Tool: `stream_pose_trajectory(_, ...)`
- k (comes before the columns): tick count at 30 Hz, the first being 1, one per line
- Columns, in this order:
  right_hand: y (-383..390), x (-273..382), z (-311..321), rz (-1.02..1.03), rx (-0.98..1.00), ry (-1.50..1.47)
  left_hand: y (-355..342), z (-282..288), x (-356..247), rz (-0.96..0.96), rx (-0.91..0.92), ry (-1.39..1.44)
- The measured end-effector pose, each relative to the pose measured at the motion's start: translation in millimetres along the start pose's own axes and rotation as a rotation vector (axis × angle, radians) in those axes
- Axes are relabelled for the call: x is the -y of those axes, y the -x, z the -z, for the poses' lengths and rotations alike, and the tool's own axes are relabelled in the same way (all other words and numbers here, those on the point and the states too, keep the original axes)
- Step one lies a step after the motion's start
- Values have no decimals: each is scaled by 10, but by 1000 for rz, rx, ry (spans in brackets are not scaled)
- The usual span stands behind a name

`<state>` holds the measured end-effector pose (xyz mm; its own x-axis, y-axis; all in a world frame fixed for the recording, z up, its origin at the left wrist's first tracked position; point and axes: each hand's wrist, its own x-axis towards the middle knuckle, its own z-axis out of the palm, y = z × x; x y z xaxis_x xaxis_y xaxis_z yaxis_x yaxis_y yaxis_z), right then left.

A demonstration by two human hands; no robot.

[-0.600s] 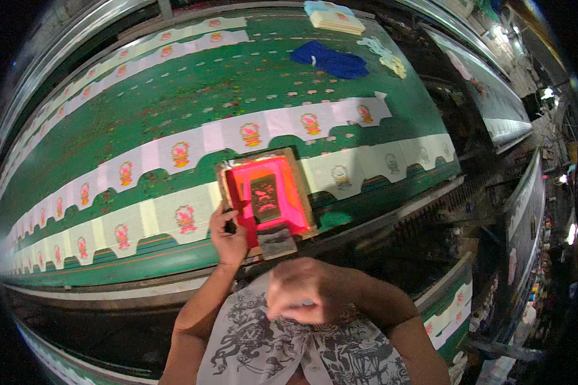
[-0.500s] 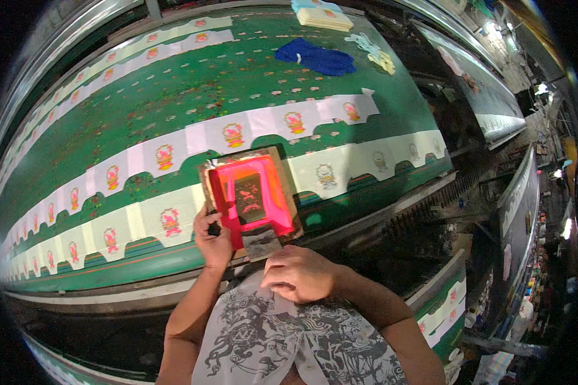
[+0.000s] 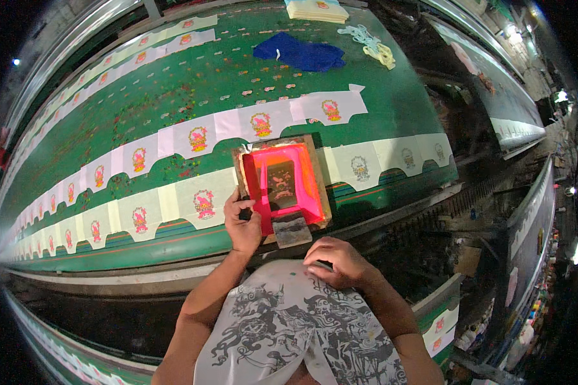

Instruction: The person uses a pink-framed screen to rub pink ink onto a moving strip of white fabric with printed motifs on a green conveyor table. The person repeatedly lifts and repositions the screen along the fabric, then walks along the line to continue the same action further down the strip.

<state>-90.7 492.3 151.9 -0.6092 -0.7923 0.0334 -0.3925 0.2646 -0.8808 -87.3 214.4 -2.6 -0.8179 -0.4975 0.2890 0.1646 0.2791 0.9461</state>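
A wooden-framed printing screen [image 3: 282, 183] with a bright pink inner face lies on the near row of white fabric pieces [image 3: 173, 202] on the long green table [image 3: 192, 90]. My left hand [image 3: 243, 221] grips the screen's left edge. A grey squeegee [image 3: 291, 229] rests at the screen's near end. My right hand [image 3: 337, 262] is off the screen, pressed against my printed shirt at chest height, fingers curled and apparently empty.
A second row of white pieces with red and yellow prints [image 3: 263, 122] runs farther back. A blue cloth [image 3: 300, 52], a pale yellow-green rag [image 3: 372, 46] and a stack of white pieces [image 3: 316, 9] lie at the far end. Another long table [image 3: 507, 109] stands right.
The screen has shifted along the row with my left hand still on it. My right hand has dropped lower against my shirt.
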Motion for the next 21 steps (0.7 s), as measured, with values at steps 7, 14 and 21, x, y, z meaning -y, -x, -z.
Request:
stream_pose_trajectory(7, 179, -301, 176, 1, -222, 90, 84, -145, 42, 142, -30, 90)
stream_pose_trajectory(14, -23, -527, 119, 237, -214, 386, 93, -222, 23, 174, -23, 165)
stream_pose_trajectory(21, -131, -636, 9, 205, -113, 487, 108, -261, 30, 158, -39, 92)
